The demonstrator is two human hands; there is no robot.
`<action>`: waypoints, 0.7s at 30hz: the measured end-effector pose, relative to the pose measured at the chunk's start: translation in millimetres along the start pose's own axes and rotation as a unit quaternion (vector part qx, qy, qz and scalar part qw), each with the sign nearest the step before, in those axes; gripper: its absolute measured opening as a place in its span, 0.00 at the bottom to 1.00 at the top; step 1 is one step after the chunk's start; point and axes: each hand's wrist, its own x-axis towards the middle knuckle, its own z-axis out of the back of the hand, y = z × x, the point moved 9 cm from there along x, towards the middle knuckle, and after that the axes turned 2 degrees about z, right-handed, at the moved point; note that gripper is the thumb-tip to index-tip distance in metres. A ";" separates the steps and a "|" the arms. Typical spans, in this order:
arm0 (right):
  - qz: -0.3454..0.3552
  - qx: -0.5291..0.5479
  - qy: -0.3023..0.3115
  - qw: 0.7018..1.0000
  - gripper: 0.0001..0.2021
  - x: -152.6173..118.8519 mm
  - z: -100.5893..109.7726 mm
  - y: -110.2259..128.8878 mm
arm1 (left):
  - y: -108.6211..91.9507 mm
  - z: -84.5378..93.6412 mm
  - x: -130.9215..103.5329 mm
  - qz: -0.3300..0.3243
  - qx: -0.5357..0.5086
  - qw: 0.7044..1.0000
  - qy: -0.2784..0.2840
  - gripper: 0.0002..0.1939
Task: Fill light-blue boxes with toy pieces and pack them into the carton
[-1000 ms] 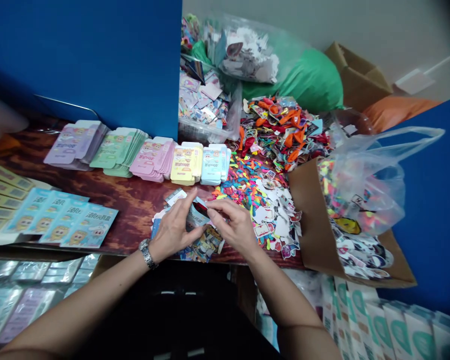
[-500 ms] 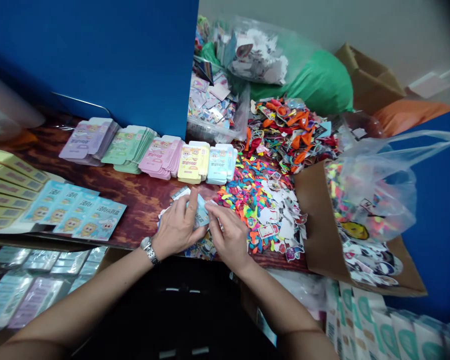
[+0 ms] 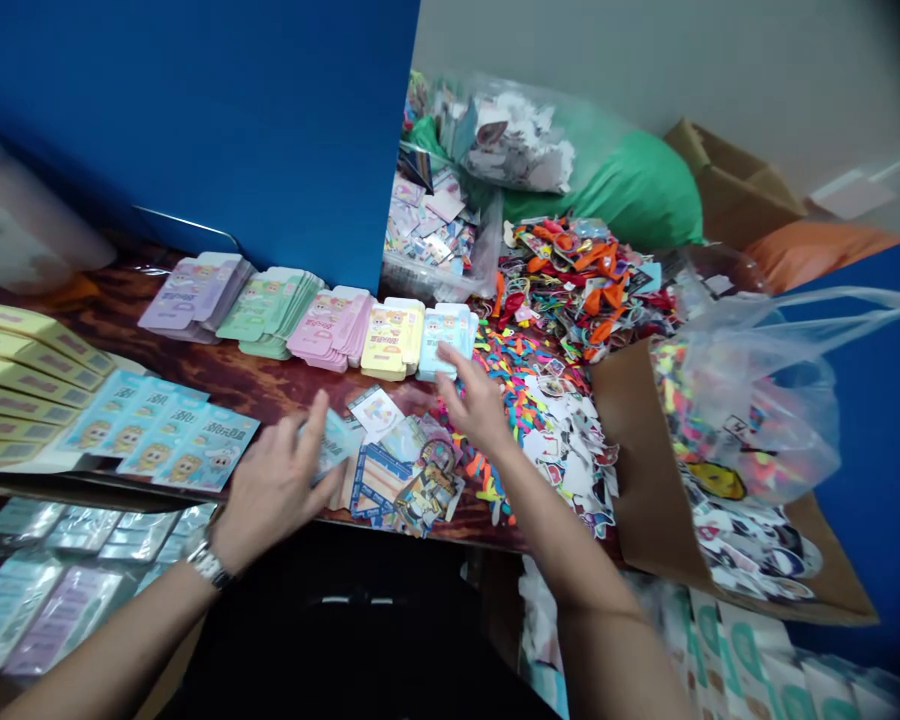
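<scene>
My left hand [image 3: 274, 480] holds a light-blue packet [image 3: 334, 445] between thumb and fingers, left of a loose pile of stickers and cards [image 3: 405, 480]. With fingers apart, my right hand [image 3: 476, 400] reaches to the stack of light-blue flat boxes [image 3: 439, 340], its fingertips at the front face. Left of that stack stand yellow [image 3: 391, 338], pink [image 3: 328, 325], green [image 3: 270, 308] and purple [image 3: 193, 292] stacks. Several light-blue packets [image 3: 206, 450] lie overlapping at the table's left front edge.
Small colourful pieces [image 3: 521, 385] and white stickers [image 3: 570, 440] cover the table at right, beside an open carton [image 3: 645, 450] with a clear bag [image 3: 765, 400]. Behind lie a keyring heap [image 3: 585, 280] and green bag [image 3: 630, 190]. Yellow boxes [image 3: 22, 380] stand at far left.
My hands have parted. The left moved leftward with the light-blue packet; the right let go of it and moved up to the light-blue stack. The sticker pile is now uncovered.
</scene>
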 end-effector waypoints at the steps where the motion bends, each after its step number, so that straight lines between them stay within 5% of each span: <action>1: 0.000 -0.049 0.014 0.999 0.22 16.9 3.5 -19.7 | 11.1 1.1 -5.1 0.013 0.040 0.999 -0.001 0.45; 5: 0.001 -0.178 0.156 0.972 0.35 70.3 -8.6 -85.4 | 48.1 -1.2 -20.8 0.061 0.133 0.989 0.013 0.41; 10: 0.000 -0.245 0.275 0.930 0.47 86.7 -38.0 -112.7 | 70.6 10.3 -22.9 0.111 0.100 0.988 -0.021 0.40; 13: 0.001 -0.272 0.252 0.929 0.44 89.6 -37.9 -107.4 | 74.1 17.6 -17.9 0.129 0.068 0.989 -0.033 0.42; 16: -0.003 -0.280 0.194 0.940 0.30 89.4 -18.7 -93.6 | 64.3 24.2 -7.4 0.116 0.033 0.991 -0.062 0.43; 21: 0.026 -0.205 0.002 0.979 0.12 62.3 45.9 -40.3 | -2.9 29.5 27.4 -0.009 -0.119 0.986 -0.118 0.43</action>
